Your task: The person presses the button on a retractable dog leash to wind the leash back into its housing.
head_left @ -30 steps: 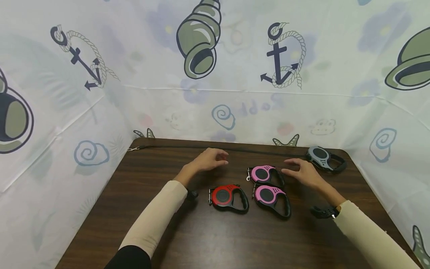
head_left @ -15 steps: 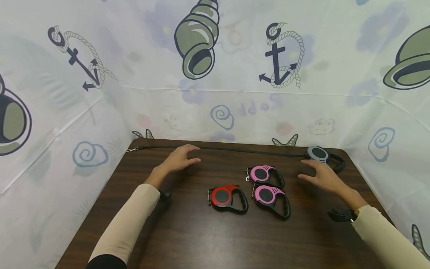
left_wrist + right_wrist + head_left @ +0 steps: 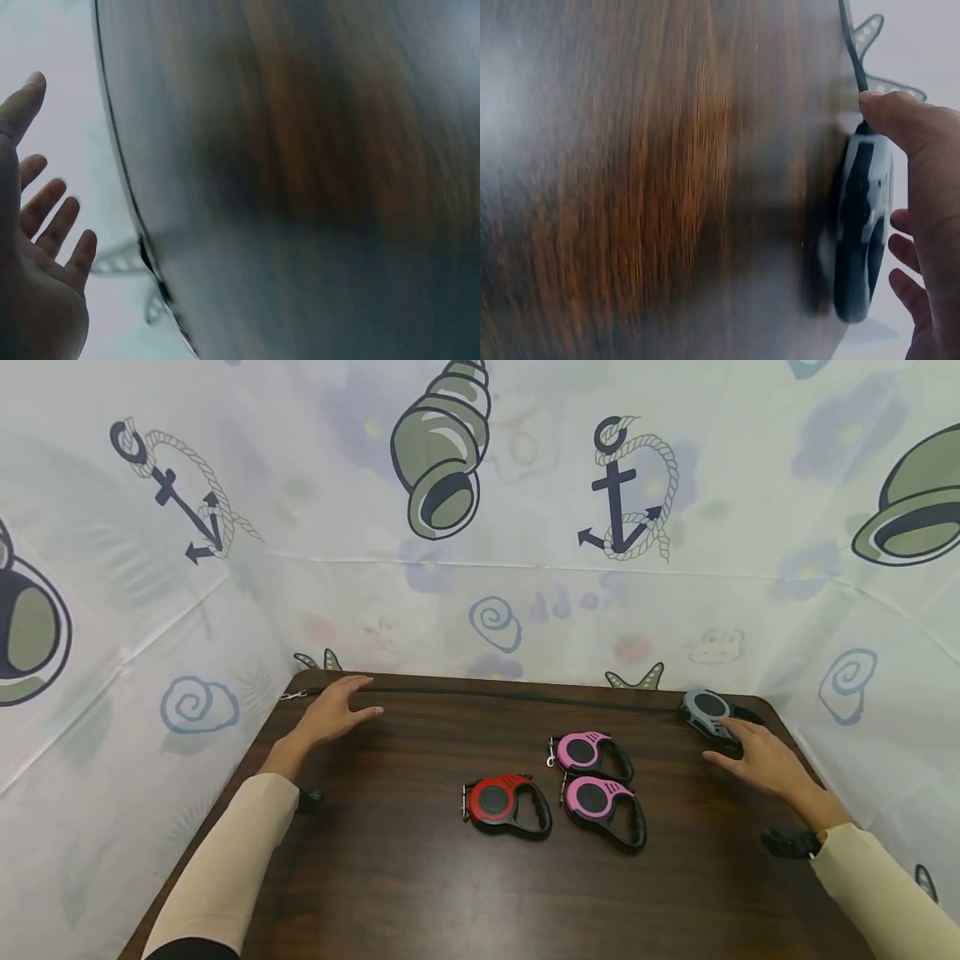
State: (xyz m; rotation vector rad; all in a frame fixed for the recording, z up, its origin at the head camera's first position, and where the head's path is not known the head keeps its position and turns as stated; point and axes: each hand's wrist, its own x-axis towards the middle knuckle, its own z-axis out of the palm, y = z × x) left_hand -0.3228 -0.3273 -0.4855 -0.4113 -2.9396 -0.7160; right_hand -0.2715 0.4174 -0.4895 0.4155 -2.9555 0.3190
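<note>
At the back right of the table, a grey retractable dog leash [image 3: 707,710] lies with its black cord [image 3: 517,697] stretched along the back edge to a metal clip [image 3: 294,695] at the far left. My right hand [image 3: 759,762] is over the grey leash's near side, fingers spread, overlapping its handle. In the right wrist view the thumb [image 3: 900,120] shows in front of the leash's cord end. Fingers apart, my left hand [image 3: 330,720] hovers near the clip end of the cord. The left wrist view shows that hand [image 3: 45,285] holding nothing.
A red retractable leash [image 3: 492,802] lies mid-table. To its right are two pink ones, one behind [image 3: 581,750] and one in front [image 3: 591,797], close together. Patterned white cloth [image 3: 555,627] stands behind the dark wooden table [image 3: 450,893] and at both sides.
My left hand has moved left along the cord toward the clip. The right hand has moved right, from beside the pink leashes to the grey leash. The leashes stay put.
</note>
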